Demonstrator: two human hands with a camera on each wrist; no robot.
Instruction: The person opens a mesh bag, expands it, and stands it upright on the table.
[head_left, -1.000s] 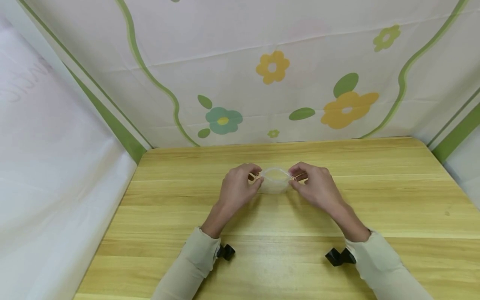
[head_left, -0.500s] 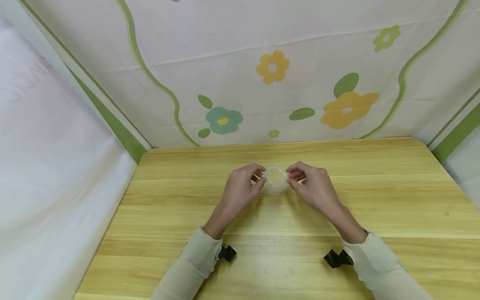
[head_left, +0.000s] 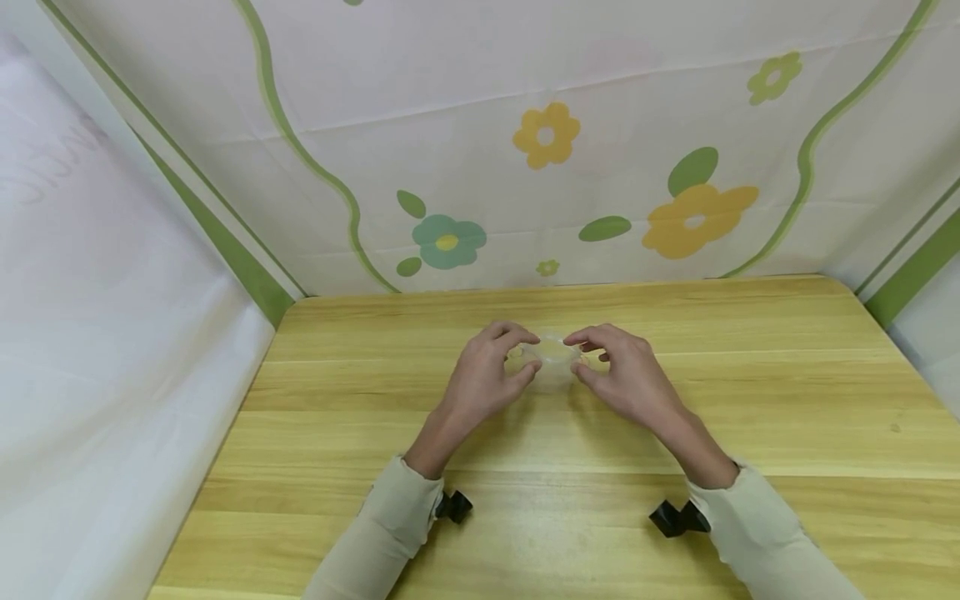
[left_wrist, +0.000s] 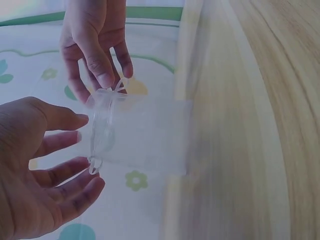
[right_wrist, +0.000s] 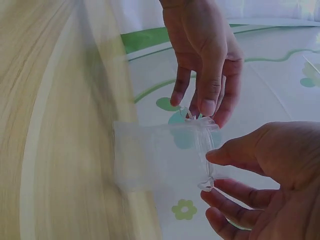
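A small sheer white drawstring pouch (head_left: pixel 553 372) stands upright on the wooden table, its mouth partly open and facing up. A thin cord loop (left_wrist: pixel 95 166) sticks out at each side of its neck. My left hand (head_left: pixel 483 367) is at the pouch's left, thumb and fingers spread apart near the rim. From the right, my right hand (head_left: pixel 630 371) is held the same way, its thumb (right_wrist: pixel 220 156) at or very near the gathered neck. Neither hand visibly pinches the cord; exact fingertip contact is hard to tell.
The wooden tabletop (head_left: pixel 555 517) extends around the pouch. A white cloth with printed flowers (head_left: pixel 450 150) rises behind its back edge, and a white sheet (head_left: pixel 105 333) hangs at the left. Black wrist mounts (head_left: pixel 453 506) sit by both sleeves.
Earlier, both hands pinched the side loops and the mouth was stretched wide. The mouth then rounded as the hands drew closer. Now thumbs and fingers have parted from the loops, around the rim.
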